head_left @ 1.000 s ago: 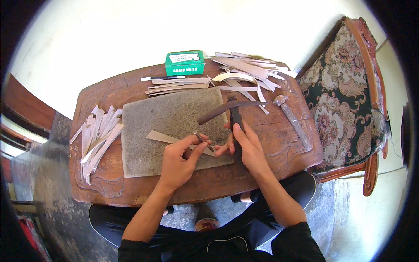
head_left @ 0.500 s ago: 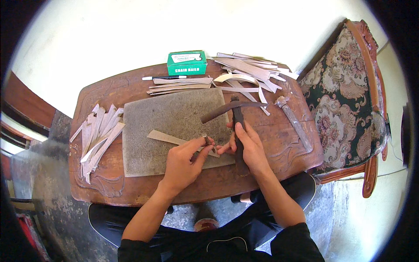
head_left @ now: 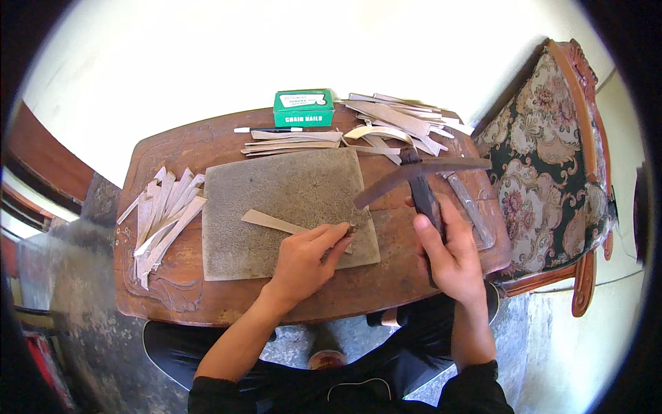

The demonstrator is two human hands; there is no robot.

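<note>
1 green box (head_left: 303,108) with white label sits at table's (head_left: 172,148) far edge.

One head-worn fisheye looks steeply down, close above the wooden table (head_left: 207,148).

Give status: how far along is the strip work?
Done, by the look: cut strips stacked left. In hand: left hand pins one strip on the grey mat; right hand holds the hammer raised. Left: a strip pile at the back.

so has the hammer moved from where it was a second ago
Yes. The right hand has lifted the hammer up and to the right, so its head now sits past the right edge of the grey mat.
</note>
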